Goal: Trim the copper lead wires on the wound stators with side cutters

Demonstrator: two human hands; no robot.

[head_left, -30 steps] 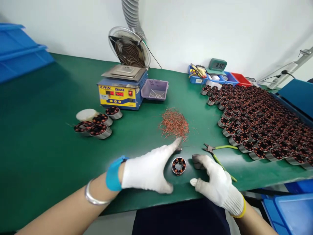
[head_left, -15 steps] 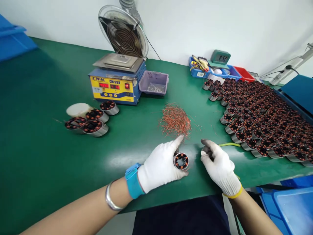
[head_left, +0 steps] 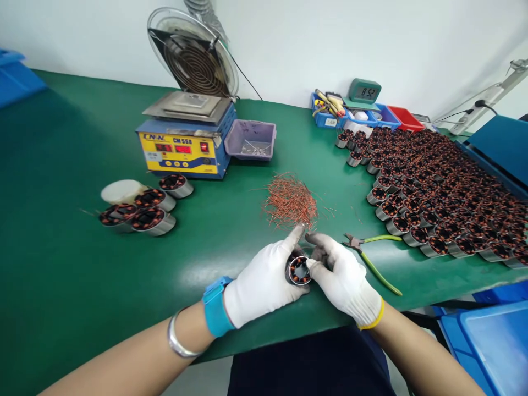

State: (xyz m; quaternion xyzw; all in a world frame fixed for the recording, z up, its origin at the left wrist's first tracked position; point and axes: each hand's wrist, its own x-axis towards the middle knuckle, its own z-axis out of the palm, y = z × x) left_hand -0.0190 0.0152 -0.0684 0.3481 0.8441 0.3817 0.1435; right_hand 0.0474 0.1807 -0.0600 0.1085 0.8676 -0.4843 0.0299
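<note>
My left hand (head_left: pixel 262 280), in a white glove, is wrapped around a round motor stator (head_left: pixel 299 271) with a metal shell and copper windings. Its open ring faces up toward me. From the other side my right hand (head_left: pixel 340 275), gloved too, meets the same stator, with the thumb on its right rim and the fingers curled behind. Just beyond my fingertips lies a loose heap of copper wire clippings (head_left: pixel 291 201). Side cutters (head_left: pixel 367 250) with green handles rest on the table to the right of my right hand, their jaws apart.
Rows of stators (head_left: pixel 445 192) crowd the right side of the green table (head_left: pixel 231 220). Several more stators (head_left: pixel 152 220) stand at left beside a white round piece (head_left: pixel 122 191). Behind are a blue-yellow heating unit (head_left: pixel 181 148), a purple tray (head_left: pixel 251 140) and a clock (head_left: pixel 365 91).
My right hand has moved left onto the stator, leaving the side cutters in full view on the table. My left hand still holds the stator. The whole view has shifted slightly.
</note>
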